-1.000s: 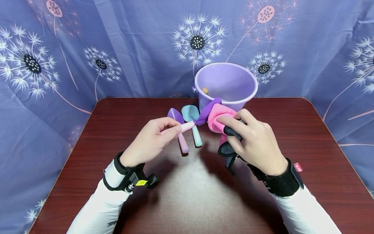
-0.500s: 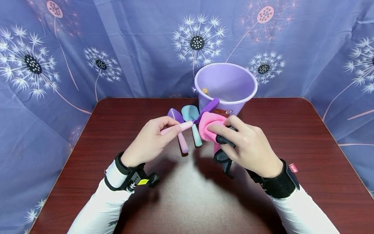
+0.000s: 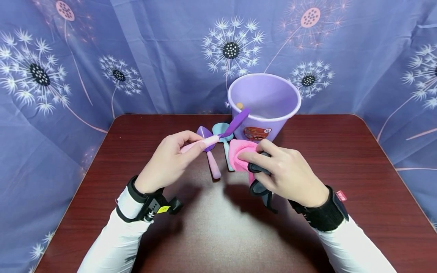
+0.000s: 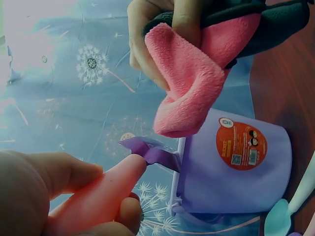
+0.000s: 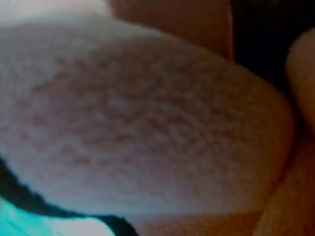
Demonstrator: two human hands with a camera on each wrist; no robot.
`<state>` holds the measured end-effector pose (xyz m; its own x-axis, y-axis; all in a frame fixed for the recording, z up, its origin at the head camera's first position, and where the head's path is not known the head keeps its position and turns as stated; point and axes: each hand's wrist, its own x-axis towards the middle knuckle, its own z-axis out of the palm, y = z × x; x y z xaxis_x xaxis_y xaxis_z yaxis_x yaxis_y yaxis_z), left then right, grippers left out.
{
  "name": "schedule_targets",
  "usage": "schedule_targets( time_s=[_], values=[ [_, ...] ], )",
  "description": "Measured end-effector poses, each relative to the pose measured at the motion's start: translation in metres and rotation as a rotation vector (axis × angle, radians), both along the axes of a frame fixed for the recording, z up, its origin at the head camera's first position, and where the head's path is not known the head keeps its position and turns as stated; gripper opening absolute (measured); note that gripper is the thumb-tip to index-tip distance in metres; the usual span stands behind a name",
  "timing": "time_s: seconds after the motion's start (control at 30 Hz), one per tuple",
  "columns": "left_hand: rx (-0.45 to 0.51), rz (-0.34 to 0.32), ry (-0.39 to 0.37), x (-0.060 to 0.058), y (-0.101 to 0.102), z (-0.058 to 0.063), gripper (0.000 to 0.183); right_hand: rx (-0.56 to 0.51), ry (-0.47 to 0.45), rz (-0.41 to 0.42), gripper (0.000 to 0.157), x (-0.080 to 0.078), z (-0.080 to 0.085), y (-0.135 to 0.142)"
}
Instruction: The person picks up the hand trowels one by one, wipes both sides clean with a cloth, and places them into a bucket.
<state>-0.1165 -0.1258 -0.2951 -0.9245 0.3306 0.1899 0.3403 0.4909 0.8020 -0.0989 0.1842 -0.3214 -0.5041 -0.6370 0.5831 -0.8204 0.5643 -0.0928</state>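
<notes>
In the head view my left hand [image 3: 167,161] pinches the pink handle of a small trowel [image 3: 235,123], its purple blade tilted up toward the bucket. My right hand [image 3: 288,172] grips a bunched cloth [image 3: 240,152], pink on one side and dark grey with a black edge. The cloth stands to the right of the trowel, apart from its blade. Seen from the left wrist, the pink cloth [image 4: 189,81] hangs above the trowel handle [image 4: 106,194]. Skin and a dark edge fill the blurred right wrist view.
A lilac bucket [image 3: 277,124] stands at the table's back, with a tan rounded end of something [image 3: 239,106] inside. On the table [image 3: 327,151] in front lie a purple trowel with a pink handle [image 3: 214,165] and a teal shovel [image 3: 218,128]. A patterned cloth backdrop [image 3: 170,57] hangs behind.
The cloth has moved left and down, off the trowel's blade. The trowel has shifted slightly left with my left hand, and more of the bucket's label shows.
</notes>
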Motion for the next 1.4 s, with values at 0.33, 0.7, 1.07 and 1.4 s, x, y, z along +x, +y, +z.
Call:
schedule_targets(
  time_s=[0.33,0.7,1.07,1.4],
  values=[
    [-0.034,0.011,0.052,-0.006,0.002,0.006,0.015,0.041,-0.038,-0.004,0.046,-0.002,-0.001,0.002],
    [-0.120,0.022,0.155,-0.022,0.011,0.030,0.025,0.092,-0.120,-0.015,0.045,-0.002,0.000,0.004],
    [-0.197,0.015,0.286,-0.048,0.033,0.048,0.030,0.135,-0.154,-0.028,0.044,-0.006,-0.003,0.007],
    [-0.378,0.009,0.318,-0.079,0.062,0.072,0.042,0.145,-0.153,-0.026,0.044,-0.006,-0.004,0.008]
  ],
)
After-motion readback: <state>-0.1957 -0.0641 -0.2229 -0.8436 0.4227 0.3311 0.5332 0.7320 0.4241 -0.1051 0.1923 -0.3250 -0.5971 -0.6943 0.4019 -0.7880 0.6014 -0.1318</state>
